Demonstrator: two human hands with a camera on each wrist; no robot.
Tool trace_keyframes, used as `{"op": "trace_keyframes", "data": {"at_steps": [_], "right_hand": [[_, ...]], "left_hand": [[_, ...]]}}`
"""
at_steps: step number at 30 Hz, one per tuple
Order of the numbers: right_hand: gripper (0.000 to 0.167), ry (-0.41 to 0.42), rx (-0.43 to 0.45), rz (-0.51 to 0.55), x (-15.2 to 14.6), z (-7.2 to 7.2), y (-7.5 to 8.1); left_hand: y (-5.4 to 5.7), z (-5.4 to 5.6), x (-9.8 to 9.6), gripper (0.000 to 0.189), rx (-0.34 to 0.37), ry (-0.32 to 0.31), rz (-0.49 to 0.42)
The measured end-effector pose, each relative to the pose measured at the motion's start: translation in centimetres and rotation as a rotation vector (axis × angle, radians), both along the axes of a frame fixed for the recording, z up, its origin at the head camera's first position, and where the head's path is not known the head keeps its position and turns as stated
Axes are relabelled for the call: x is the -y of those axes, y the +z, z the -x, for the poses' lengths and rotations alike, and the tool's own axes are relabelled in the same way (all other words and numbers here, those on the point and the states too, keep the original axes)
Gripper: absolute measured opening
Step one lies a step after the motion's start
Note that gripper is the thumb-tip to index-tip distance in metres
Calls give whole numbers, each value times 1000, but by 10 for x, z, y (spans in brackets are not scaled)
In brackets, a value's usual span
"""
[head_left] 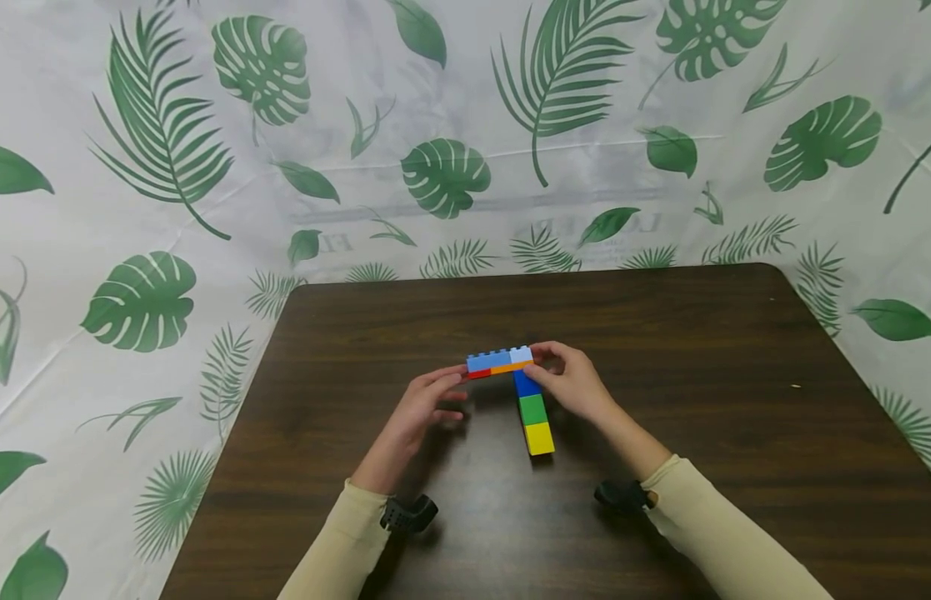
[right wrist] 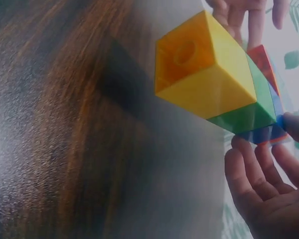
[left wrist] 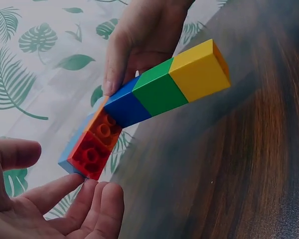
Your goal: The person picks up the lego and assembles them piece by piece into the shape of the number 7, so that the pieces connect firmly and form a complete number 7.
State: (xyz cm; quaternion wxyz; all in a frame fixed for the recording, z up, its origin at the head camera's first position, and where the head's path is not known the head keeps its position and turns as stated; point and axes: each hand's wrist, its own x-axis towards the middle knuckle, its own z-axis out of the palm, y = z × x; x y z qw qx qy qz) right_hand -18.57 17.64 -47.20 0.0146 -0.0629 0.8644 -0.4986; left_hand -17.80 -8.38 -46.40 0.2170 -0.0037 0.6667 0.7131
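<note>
Several toy building bricks are joined into an L-shaped piece, held above the table. Its stem runs from a yellow brick through a green brick to a dark blue brick. Across the far end lie a red brick and an orange brick, topped by a light blue brick and a paler one. My right hand pinches the corner where stem and crosspiece meet. The fingertips of my left hand touch the red end, thumb held apart from it.
A dark wood-grain table lies beneath the hands. Behind and beside it hangs a white cloth with green leaf prints. Black bands are on both wrists, at the ends of pale sleeves.
</note>
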Motion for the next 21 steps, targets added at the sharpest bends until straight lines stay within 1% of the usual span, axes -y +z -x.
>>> {"op": "trace_keyframes", "data": {"at_steps": [4,6,10,13,16,21], "right_hand": [[40,0,59,7,-3,2,-7],[42,3,80,7,-3,3,-10],[44,6,91,-3,-4,5,-15],[43,-3,92,-15,-4,5,-18],[43,-8,94,-41,-4,5,-19],[44,11,113,-119,-5,4,-21]], "left_hand": [[-5,4,-3,45,5,-14,22],[-8,5,-4,45,3,-9,23],[-13,6,-5,43,3,17,22],[-16,7,-6,42,11,17,31],[-20,8,-7,42,24,15,39],[-26,8,-7,42,41,12,46]]}}
